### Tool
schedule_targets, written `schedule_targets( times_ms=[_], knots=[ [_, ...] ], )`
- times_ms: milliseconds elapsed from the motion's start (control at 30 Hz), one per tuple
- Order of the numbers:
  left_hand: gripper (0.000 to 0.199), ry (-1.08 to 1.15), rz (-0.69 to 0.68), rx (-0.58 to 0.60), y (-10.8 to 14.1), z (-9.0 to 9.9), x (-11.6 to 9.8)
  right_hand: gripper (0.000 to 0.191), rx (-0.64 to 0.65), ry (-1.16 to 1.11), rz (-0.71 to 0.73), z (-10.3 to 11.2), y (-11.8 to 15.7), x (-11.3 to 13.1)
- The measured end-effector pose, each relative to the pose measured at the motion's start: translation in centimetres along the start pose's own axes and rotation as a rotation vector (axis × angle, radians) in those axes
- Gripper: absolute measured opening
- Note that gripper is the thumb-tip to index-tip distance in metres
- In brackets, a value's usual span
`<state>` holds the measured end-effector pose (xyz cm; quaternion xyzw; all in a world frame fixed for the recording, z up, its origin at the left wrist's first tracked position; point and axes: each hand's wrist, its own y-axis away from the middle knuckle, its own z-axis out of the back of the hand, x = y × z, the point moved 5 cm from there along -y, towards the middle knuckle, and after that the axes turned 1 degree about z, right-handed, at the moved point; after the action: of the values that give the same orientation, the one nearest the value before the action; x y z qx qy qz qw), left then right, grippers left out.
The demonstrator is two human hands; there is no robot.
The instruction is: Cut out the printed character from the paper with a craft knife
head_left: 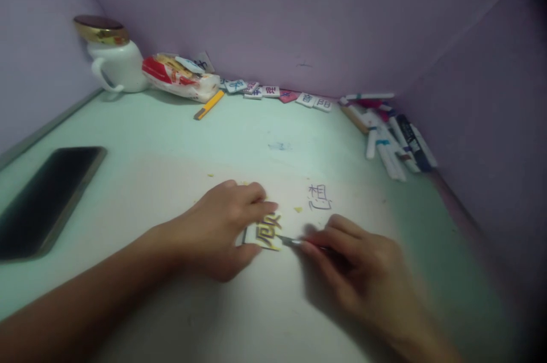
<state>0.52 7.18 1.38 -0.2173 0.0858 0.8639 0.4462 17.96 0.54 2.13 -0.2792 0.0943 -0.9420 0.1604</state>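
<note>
Phone (pixel 53 203) left of tile (pixel 265 232), mug (pixel 122 69) behind phone, markers (pixel 388 149) right rear

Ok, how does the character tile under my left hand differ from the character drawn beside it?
The character tile bears thick strokes edged in yellow; the drawn character has thin purple lines. Your left hand partly covers the character tile, while the drawn character lies uncovered. Both display Chinese writing.

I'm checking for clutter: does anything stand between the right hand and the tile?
Only the blade held in the right hand, its tip at the tile; nothing else visible is between them. The left hand holds the tile's other side; the yellow scrap lies off that line.
</note>
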Motion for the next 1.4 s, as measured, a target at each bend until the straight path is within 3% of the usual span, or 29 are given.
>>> schedule_targets(
  times_ms=[367, 467, 633, 933, 1133, 1267, 1400],
  knots=[
    [0.046, 0.012, -0.018, -0.033, 0.09, -0.18, 0.19, 0.02, 0.166, -0.146, 0.003, -0.34, 0.23, -0.2],
    [0.047, 0.008, -0.028, -0.035, 0.04, -0.15, 0.17, 0.019, 0.128, -0.189, -0.016, -0.14, 0.26, -0.66],
    [0.045, 0.012, -0.037, -0.055, 0.02, -0.17, 0.13, 0.019, -0.011, -0.025, 0.06, 0.2, 0.27, -0.42],
    [0.047, 0.009, -0.044, -0.082, 0.04, -0.15, 0.22, 0.016, 0.102, -0.096, 0.098, -0.19, 0.02, -0.24],
    [0.044, 0.009, -0.037, -0.076, 0.06, -0.08, 0.18, 0.018, 0.005, -0.091, 0.058, 0.19, 0.14, -0.67],
    [0.055, -0.03, -0.049, -0.108, 0.15, -0.15, 0.17, 0.019, -0.051, 0.057, 0.012, 0.33, 0.37, -0.48],
    [0.061, -0.108, -0.038, -0.12, 0.1, -0.41, 0.21, 0.016, -0.105, 0.026, -0.008, 0.06, 0.64, -0.69]
  ],
)
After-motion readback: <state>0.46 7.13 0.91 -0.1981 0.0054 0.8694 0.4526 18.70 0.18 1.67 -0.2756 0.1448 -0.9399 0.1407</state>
